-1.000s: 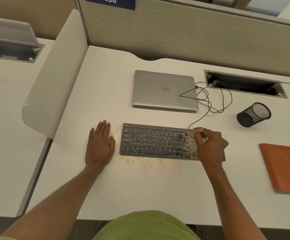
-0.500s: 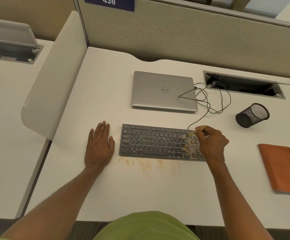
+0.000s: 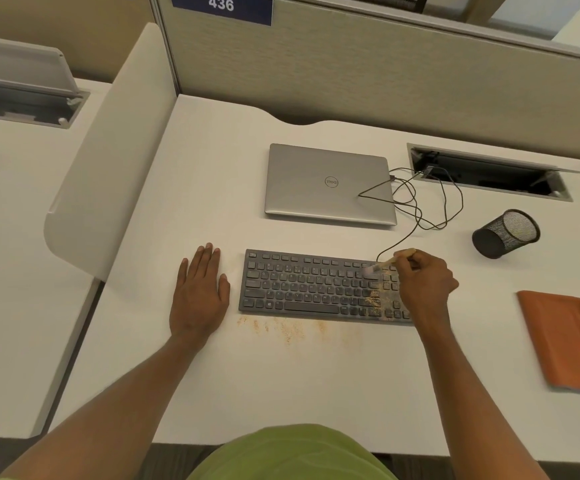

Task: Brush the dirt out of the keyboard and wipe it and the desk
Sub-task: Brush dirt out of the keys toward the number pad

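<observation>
the right hand (image 3: pixel 423 284) pinches a brush (image 3: pixel 395 259) over the right end of the keyboard (image 3: pixel 316 289), bristles at the upper rows. the left hand (image 3: pixel 200 294) lies flat on the desk (image 3: pixel 281 393) just left of the keyboard, fingers straight. orange dirt (image 3: pixel 373 300) speckles its right keys and the desk along its near edge; an orange cloth (image 3: pixel 562 341) lies well to its right

right hand (image 3: pixel 425 285) gripping brush (image 3: pixel 390 260) over keyboard (image 3: pixel 313 287), left hand (image 3: pixel 200 292) flat on desk (image 3: pixel 281 382)

Shut laptop (image 3: pixel 330 183) w/ cable (image 3: pixel 376 198), tipped mesh cup (image 3: pixel 505 233)
</observation>
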Demonstrator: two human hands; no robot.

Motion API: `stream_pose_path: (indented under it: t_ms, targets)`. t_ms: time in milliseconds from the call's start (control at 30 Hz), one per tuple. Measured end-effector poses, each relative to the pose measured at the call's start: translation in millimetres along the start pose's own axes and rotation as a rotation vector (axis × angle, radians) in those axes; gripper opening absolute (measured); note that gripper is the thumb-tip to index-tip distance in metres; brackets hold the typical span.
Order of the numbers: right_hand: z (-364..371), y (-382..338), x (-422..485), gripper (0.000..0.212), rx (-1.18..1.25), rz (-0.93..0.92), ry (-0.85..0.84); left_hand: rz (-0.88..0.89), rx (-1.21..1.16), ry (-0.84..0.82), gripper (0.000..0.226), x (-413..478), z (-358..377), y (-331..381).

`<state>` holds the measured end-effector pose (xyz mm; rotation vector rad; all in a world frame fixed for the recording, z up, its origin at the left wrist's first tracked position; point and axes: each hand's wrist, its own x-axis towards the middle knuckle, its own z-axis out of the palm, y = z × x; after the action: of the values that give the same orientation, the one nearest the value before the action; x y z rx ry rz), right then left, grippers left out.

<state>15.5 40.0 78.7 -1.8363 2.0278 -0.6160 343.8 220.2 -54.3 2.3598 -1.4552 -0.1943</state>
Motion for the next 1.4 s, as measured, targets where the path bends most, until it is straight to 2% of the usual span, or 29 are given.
stream_pose_path:
  t_ms: [200, 400, 600, 767, 1000, 1100, 1267, 1400]
  targets:
    - [0, 8, -1, 0.029, -0.048, -0.028, 0.129, -0.001, -0.002, 0.001, 0.063, 1, 0, -1]
    - [-1, 0, -5, 0.020, 0.091, 0.027, -0.006, 0.002, -0.004, 0.004, 0.063, 0, 1, -1]
    - [-5, 11, -8, 0.027, -0.057, -0.006, 0.119, 0.001, 0.002, 0.003, 0.063, 0, 0, -1]
    - [-5, 1, -17, 0.020, 0.087, -0.016, -0.015, 0.005, 0.003, 0.004, 0.063, 1, 0, -1]
    - [-7, 21, -17, 0.028, -0.119, 0.015, 0.081, 0.002, 0.009, 0.006, 0.063, 1, 2, -1]
    - [-8, 19, -16, 0.026, -0.022, 0.033, 0.080, 0.002, 0.010, 0.004, 0.063, 1, 2, -1]
    - [-4, 16, -15, 0.021, 0.111, 0.060, -0.063, -0.001, 0.011, 0.002, 0.063, 1, 2, -2]
    - [-9, 9, -24, 0.029, -0.065, 0.020, 0.006, 0.005, 0.010, 0.003, 0.063, 1, 2, -1]
